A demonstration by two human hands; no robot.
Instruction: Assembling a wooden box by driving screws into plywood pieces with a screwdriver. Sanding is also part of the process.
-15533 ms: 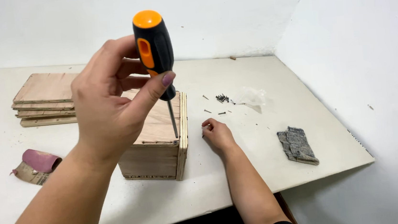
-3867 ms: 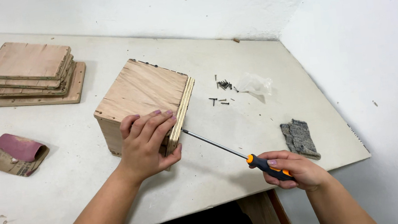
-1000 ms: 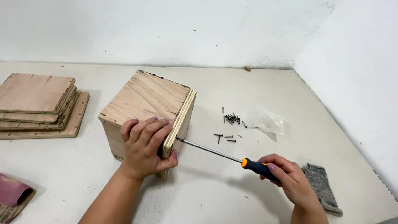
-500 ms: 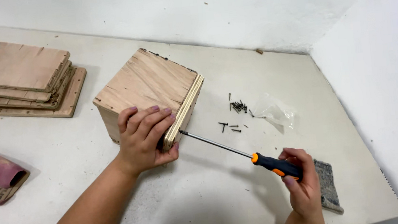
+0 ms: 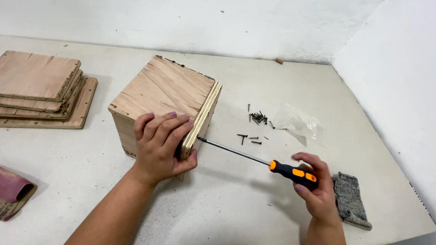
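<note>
A plywood box (image 5: pixel 165 93) stands on the white table (image 5: pixel 236 210). My left hand (image 5: pixel 161 146) grips its near corner, fingers over the top edge, pressing the side panel. My right hand (image 5: pixel 315 185) holds the black and orange handle of a long screwdriver (image 5: pixel 255 158). Its shaft runs up and left, and the tip meets the side panel of the box just beside my left fingers.
Several loose dark screws (image 5: pixel 255 124) lie right of the box by a clear plastic bag (image 5: pixel 297 123). A grey felt block (image 5: pixel 350 200) sits by my right hand. Stacked plywood panels (image 5: pixel 33 88) are at the far left, rolled sandpaper (image 5: pixel 0 189) at the near left.
The view has shifted a little and both hands keep their hold. The screwdriver stays pressed against the box's side panel, with my right hand slightly turned on the handle.
</note>
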